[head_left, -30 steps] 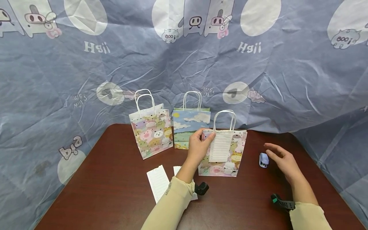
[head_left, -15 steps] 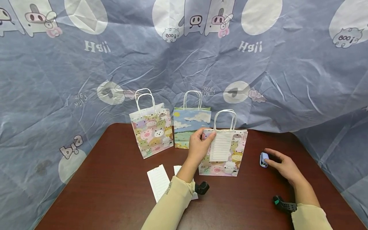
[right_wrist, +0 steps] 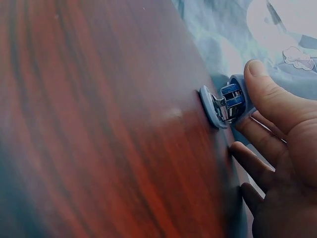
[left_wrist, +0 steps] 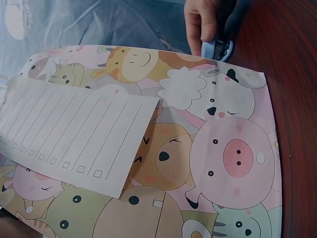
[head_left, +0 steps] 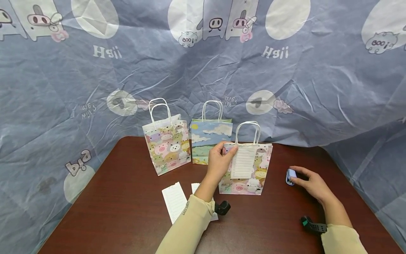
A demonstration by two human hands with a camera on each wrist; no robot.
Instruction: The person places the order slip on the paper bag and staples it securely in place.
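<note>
My left hand (head_left: 219,160) pinches the top of a lined paper slip (head_left: 243,163) together with the upper edge of a paper gift bag (head_left: 261,173) printed with cartoon animals. The slip hangs flat over the bag's front; in the left wrist view its checkboxes run down one side. At the right of the table, my right hand (head_left: 312,183) holds a small light-blue mini stapler (head_left: 290,176) between thumb and fingers. The right wrist view shows the stapler (right_wrist: 233,101) from its end, its base at the tabletop and the thumb on its upper part.
Behind stand another animal-print bag (head_left: 168,146) and a bag with a sky and meadow print (head_left: 210,134), handles up. Two more lined slips lie at the front, one slip (head_left: 175,201) in full view, the other slip (head_left: 214,216) mostly under the left forearm. A blue-grey cloth (head_left: 203,77) hangs behind the table.
My right hand has come down onto the stapler and taken hold of it, having hovered beside it a second ago. My left hand, the slip and the bags have stayed in place.
</note>
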